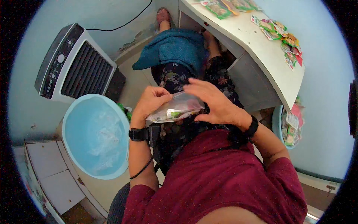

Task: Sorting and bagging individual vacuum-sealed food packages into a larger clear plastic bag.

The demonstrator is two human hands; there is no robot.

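Above my lap, my left hand [152,102] pinches the upper left corner of a clear plastic bag [184,102] between thumb and fingertips. A small packet with a white and green label [177,113] shows at the bag's lower part. My right hand [211,102] is at the bag's right end with fingers and thumb spread apart; whether the fingers touch the film I cannot tell. Under the bag lie my dark flowered trousers [173,75], and a teal towel [179,46] covers my knee.
Left of me stands a light blue basin [81,134] with clear plastic film [107,140] inside, beside a Micoe air cooler [75,64]. On the right, a white desk [251,36] bears several food packets [291,42]. Another blue tub [277,123] below it holds more packets [292,126].
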